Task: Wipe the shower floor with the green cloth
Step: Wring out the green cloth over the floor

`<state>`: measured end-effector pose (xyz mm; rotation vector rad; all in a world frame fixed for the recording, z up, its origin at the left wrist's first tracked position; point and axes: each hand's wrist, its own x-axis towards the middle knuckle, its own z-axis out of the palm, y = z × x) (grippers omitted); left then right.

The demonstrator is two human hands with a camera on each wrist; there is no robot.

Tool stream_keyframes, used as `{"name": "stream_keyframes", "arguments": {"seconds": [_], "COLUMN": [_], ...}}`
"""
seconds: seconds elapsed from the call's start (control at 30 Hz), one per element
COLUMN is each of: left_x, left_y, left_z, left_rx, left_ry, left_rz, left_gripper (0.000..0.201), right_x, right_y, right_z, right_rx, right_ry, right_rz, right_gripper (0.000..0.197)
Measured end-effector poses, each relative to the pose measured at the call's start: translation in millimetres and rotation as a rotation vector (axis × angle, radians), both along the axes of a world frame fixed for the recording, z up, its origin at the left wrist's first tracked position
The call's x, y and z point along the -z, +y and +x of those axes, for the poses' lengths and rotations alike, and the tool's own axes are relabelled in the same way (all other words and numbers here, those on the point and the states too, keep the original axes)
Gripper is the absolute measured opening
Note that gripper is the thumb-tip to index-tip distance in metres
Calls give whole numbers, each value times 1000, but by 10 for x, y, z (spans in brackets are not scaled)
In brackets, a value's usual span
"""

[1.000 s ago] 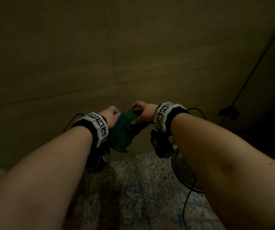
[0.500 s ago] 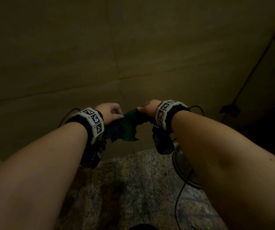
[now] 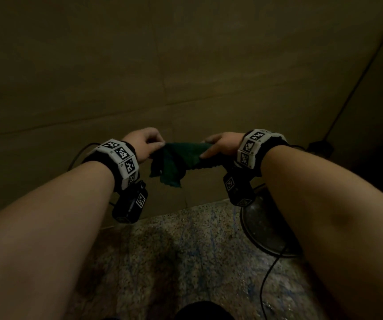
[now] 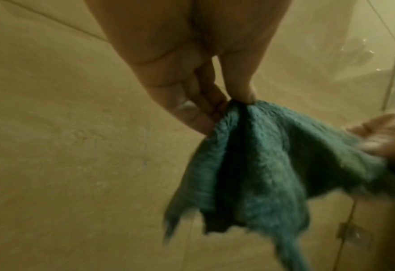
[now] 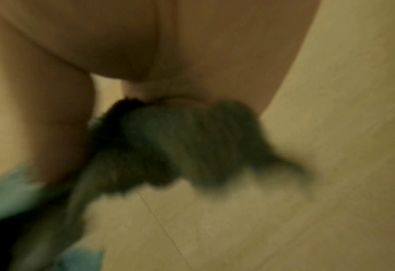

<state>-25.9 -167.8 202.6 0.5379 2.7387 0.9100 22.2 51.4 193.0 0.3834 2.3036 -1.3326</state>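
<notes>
The green cloth (image 3: 179,160) hangs in the air in front of the tiled wall, stretched between both hands. My left hand (image 3: 146,144) pinches its left corner between thumb and fingers; the left wrist view shows the cloth (image 4: 261,165) fanning down from that pinch. My right hand (image 3: 218,145) grips the cloth's right edge, and in the blurred right wrist view the cloth (image 5: 180,143) is bunched under the curled fingers. The speckled shower floor (image 3: 186,262) lies below, well under the cloth.
A beige tiled wall (image 3: 186,65) fills the view ahead. A round metal basin (image 3: 264,229) stands on the floor at the right, partly under my right forearm, with a thin black cable (image 3: 266,280) trailing beside it. A dark fitting (image 3: 319,147) sits at the right wall.
My hands have moved apart and slightly up, pulling the bunched cloth out wider between them. Both keep their hold on it.
</notes>
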Motion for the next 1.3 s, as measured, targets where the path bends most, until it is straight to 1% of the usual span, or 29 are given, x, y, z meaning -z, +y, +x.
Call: {"name": "stream_keyframes", "arguments": {"seconds": [0.03, 0.07, 0.17, 0.2, 0.23, 0.27, 0.3, 0.37, 0.47, 0.53, 0.63, 0.67, 0.73, 0.77, 0.8, 0.83, 0.87, 0.93, 1.0, 1.03, 1.1, 1.17, 1.23, 1.3], "left_x": [-5, -9, -33, -33, -42, -43, -48, -60, -79, -90, -82, -73, -79, -93, -109, -128, -139, -153, -159, -160, -168, -179, -195, -227], "left_y": [1, 7, 30, 37, 41, 44, 48, 52, 27, -13, -97, -128, -196, -233, -268, -300, -330, -370, -383, -385, -383, -393, -417, -429], "left_z": [13, 30, 59, 67, 85, 98, 114, 141, 169, 191, 198, 190, 195, 207, 218, 231, 237, 240, 239, 242, 254, 275, 296, 305], "left_rx": [-17, -33, -71, -71, -70, -65, -65, -76, -91, -91, -37, -29, -59, -85, -108, -123, -127, -112, -97, -94, -81, -72, -63, -37], "left_ry": [5, 15, 6, 13, 13, 17, 5, -23, -101, -134, -88, -66, -34, -23, -9, -2, 3, 0, -9, -16, -29, -61, -111, -145], "left_rz": [1, -6, -13, -23, -58, -95, -128, -148, -77, -55, -154, -180, -189, -177, -162, -148, -137, -155, -184, -179, -153, -143, -122, -125], "left_gripper": [8, 8, 15, 17, 19, 22, 25, 29, 34, 41, 38, 38, 37, 35, 33, 32, 31, 32, 33, 32, 32, 43, 53, 62], "right_x": [-33, -39, 12, 27, 30, 23, 4, 9, 75, 96, 55, 47, 23, 21, 39, 56, 73, 74, 7, -23, -63, -93, -110, -122], "right_y": [-5, -12, -61, -79, -103, -132, -165, -216, -309, -373, -431, -422, -398, -377, -341, -305, -278, -268, -291, -297, -279, -249, -230, -231], "right_z": [25, 42, 83, 84, 89, 88, 96, 102, 111, 97, 89, 85, 110, 133, 132, 127, 127, 137, 170, 182, 165, 162, 166, 163], "right_rx": [23, 59, 267, 331, 376, 405, 418, 431, 385, 356, 373, 374, 375, 381, 383, 366, 332, 217, 114, 91, 95, 88, 20, -35], "right_ry": [37, 84, 161, 172, 179, 183, 177, 146, 141, 165, 156, 145, 122, 127, 141, 149, 150, 143, 168, 189, 221, 233, 275, 351], "right_rz": [18, -7, -349, -450, -512, -546, -577, -676, -851, -871, -784, -736, -631, -587, -537, -480, -401, -178, 35, 101, 139, 111, 162, 231], "right_gripper": [63, 59, 43, 43, 41, 34, 27, 22, 17, 19, 24, 33, 57, 61, 60, 54, 57, 60, 53, 49, 48, 50, 51, 43]}}
